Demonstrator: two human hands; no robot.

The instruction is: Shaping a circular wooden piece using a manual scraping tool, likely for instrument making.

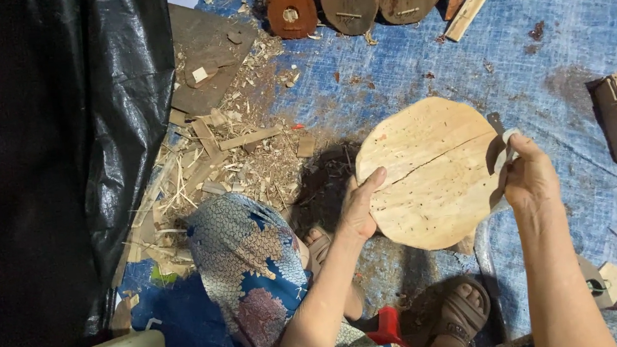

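Hands grip a pale oval board (431,174), held up centre-right over blue tarp (536,49). Left hand (361,207), fingers together, clasps its 8 o'clock edge. Right hand (526,174) at 3 o'clock is closed on a small knife (500,134) touching the edge. Shavings (240,157) lie at 9 o'clock.

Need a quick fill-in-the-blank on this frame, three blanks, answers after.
1. The left hand steadies the round wooden ____ by its edge.
2. The right hand holds a small blade at the piece's ____ edge.
3. Wood shavings lie on a ____ tarp.

Missing words: board; right; blue
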